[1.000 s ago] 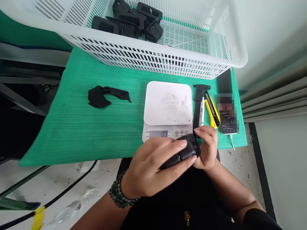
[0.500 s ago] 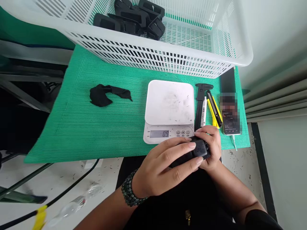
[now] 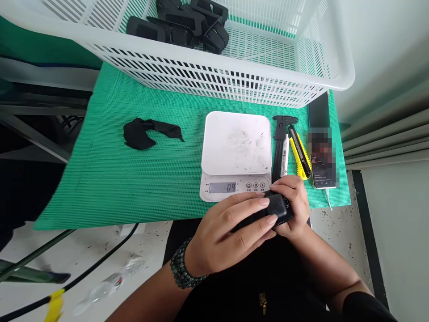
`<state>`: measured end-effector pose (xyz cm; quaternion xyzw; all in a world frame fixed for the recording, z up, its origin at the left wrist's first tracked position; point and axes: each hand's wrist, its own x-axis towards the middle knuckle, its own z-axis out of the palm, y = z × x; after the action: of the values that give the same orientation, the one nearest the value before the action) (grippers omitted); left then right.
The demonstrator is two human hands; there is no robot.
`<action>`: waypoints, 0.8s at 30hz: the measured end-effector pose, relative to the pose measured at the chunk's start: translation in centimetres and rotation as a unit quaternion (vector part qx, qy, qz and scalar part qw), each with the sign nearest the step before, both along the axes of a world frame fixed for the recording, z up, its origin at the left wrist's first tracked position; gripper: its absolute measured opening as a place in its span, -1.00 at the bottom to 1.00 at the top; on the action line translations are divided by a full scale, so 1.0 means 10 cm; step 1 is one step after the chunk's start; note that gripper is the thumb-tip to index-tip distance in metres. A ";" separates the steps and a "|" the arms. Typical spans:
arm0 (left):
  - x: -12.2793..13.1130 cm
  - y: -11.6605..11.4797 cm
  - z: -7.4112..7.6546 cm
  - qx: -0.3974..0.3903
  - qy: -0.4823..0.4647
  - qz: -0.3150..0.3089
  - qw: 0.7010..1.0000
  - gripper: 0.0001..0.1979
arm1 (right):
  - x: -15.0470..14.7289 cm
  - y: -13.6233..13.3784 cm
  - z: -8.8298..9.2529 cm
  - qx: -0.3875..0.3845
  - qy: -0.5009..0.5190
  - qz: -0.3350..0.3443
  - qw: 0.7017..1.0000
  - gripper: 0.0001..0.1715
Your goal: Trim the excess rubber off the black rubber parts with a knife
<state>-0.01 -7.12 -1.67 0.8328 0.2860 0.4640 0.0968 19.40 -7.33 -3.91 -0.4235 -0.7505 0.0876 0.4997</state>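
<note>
Just off the table's near edge, a black moulded plastic part [image 3: 279, 206] is held between both hands. My left hand [image 3: 231, 232] lies over its top and left side, fingers wrapped across it. At its right end my right hand [image 3: 295, 203] grips it, thumb side up. Much of the part is covered by the fingers, so its full shape is hidden. Right beyond the hands stands a white kitchen scale [image 3: 237, 143] with a bare, speckled platform. Its display [image 3: 222, 187] seems to read 0.9.
A white plastic basket [image 3: 214, 67] at the back holds several black plastic parts [image 3: 181, 27]. Right of the scale lie a black caliper [image 3: 280, 129], a white marker [image 3: 284, 156], a yellow utility knife [image 3: 300, 152] and a phone [image 3: 323, 170]. A black cloth piece [image 3: 140, 134] rests on the left.
My left hand's fingers have shifted slightly left on the black plastic part. Both hands keep hold of it; the view has moved a little.
</note>
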 end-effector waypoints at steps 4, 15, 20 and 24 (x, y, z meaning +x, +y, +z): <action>-0.02 0.01 -0.01 0.015 0.008 -0.004 1.000 -0.85 | -0.01 0.00 -0.01 -0.001 0.000 0.001 1.000 -0.62; -0.02 0.01 -0.04 0.017 0.007 -0.008 1.000 -0.86 | -0.02 0.03 -0.01 0.014 -0.002 0.014 1.000 -0.66; -0.04 0.00 -0.06 0.019 0.007 -0.006 1.000 -0.86 | -0.02 0.03 0.00 0.011 -0.007 0.020 1.000 -0.66; -0.03 0.00 -0.12 0.052 0.007 -0.002 0.999 -0.88 | -0.02 0.03 -0.02 0.013 -0.008 0.026 1.000 -0.67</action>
<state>-0.28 -7.15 -2.84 0.8406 0.2604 0.4722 0.0518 19.19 -7.02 -4.07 -0.3981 -0.7661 0.0875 0.4969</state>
